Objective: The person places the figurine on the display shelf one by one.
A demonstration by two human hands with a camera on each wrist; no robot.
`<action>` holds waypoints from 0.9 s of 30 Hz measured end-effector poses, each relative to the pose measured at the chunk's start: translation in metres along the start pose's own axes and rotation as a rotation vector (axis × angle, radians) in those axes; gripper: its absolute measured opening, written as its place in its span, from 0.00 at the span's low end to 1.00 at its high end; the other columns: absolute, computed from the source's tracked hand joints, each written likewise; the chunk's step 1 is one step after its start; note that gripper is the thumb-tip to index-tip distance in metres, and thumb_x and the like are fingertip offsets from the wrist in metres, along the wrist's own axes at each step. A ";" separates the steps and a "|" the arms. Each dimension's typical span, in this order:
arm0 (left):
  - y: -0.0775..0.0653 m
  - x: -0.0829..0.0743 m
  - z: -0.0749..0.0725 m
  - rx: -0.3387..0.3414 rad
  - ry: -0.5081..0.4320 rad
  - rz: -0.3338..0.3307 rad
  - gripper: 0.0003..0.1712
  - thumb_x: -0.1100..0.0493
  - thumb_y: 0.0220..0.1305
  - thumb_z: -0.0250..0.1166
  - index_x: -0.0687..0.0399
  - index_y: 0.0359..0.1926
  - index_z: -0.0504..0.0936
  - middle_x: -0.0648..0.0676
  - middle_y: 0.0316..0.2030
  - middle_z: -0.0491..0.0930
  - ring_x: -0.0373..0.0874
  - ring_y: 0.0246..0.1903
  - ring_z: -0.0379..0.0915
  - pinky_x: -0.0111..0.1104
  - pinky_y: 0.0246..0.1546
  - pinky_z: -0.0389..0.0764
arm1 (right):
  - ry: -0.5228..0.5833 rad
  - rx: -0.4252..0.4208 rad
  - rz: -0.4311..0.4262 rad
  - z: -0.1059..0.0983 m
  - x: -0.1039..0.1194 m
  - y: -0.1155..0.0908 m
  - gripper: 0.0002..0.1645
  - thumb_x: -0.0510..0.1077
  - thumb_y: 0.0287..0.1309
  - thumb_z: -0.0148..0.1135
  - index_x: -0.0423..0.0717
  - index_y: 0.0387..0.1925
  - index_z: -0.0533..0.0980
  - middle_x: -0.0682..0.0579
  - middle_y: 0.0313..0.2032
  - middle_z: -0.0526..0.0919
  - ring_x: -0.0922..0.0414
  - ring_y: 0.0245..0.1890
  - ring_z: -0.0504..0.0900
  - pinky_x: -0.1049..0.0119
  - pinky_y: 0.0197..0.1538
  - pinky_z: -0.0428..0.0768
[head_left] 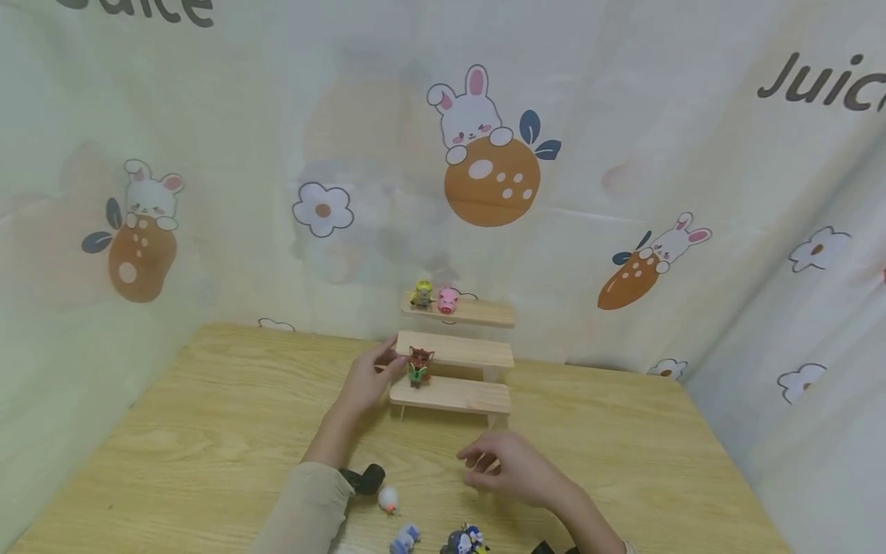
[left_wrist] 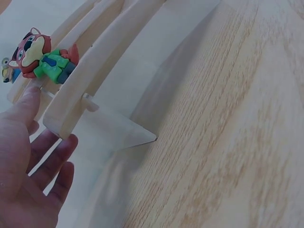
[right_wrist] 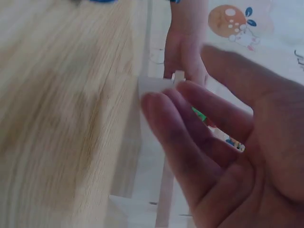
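A wooden three-step display stand (head_left: 453, 395) stands on the table against the curtain. On the left of its lowest step is a red fox figurine (head_left: 418, 368) in a green jacket. My left hand (left_wrist: 28, 156) is at the stand's left end, thumb close by the fox and other fingertips right at the step's end. A small yellow-capped figurine (head_left: 421, 295) and a pink pig figurine (head_left: 447, 301) sit on the top step. In front of the stand, my right hand (head_left: 508, 465) hovers with loosely bent fingers and holds nothing.
Near the table's front lie a white round toy (head_left: 388, 499) with an orange spot, a blue-grey toy (head_left: 404, 538) and a dark blue cluster of toys (head_left: 465, 540). The wooden table (head_left: 208, 438) ends at a bunny-print curtain (head_left: 263, 154) behind and to the sides.
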State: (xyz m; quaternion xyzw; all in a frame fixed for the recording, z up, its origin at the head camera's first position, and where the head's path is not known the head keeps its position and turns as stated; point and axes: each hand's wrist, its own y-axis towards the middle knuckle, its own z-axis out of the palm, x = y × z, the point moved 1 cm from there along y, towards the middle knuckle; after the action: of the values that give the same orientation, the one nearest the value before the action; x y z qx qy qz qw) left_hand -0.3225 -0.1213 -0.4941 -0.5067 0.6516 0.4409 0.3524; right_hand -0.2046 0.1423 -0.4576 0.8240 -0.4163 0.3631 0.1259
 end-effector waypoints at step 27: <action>0.001 0.003 0.002 0.004 -0.009 0.014 0.35 0.43 0.64 0.60 0.43 0.70 0.63 0.51 0.47 0.82 0.45 0.47 0.77 0.41 0.50 0.78 | -0.312 0.332 -0.261 0.030 0.019 -0.019 0.18 0.55 0.59 0.63 0.57 0.50 0.79 0.66 0.44 0.79 0.75 0.39 0.74 0.80 0.40 0.75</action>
State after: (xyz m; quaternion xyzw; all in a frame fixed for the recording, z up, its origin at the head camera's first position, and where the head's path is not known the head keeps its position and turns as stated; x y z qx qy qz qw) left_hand -0.3237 -0.1201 -0.4970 -0.4994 0.6546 0.4443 0.3532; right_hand -0.1676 0.1277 -0.4637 0.9261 -0.2556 0.2758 -0.0308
